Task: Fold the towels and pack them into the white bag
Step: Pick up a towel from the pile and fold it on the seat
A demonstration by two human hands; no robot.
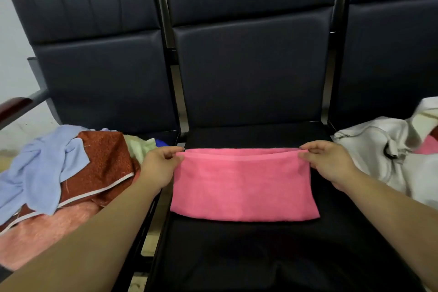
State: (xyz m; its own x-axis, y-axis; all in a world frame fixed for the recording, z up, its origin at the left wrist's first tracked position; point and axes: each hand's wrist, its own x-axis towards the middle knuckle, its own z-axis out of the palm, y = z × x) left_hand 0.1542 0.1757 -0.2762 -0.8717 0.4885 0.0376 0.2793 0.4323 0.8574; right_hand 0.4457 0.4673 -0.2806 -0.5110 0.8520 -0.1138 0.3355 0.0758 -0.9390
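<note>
The pink terry towel [244, 185], a doubled rectangle, lies on the black seat [237, 256]. My left hand [158, 166] at its nine o'clock and right hand [329, 161] at three pinch its far corners, forearms outstretched. The white bag [379, 149] slumps beyond three.

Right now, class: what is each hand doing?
Left hand: pinching the pink towel at its far left corner.
Right hand: pinching its far right corner.

Soft even indoor light, faint sheen on dark padded leatherette chair backs [251, 73], black seat cushion [237, 256] at lower centre crushed to near-black, white fabric bag [379, 156] at right edge blurred, wide-angle bowing toward frame edges.
</note>
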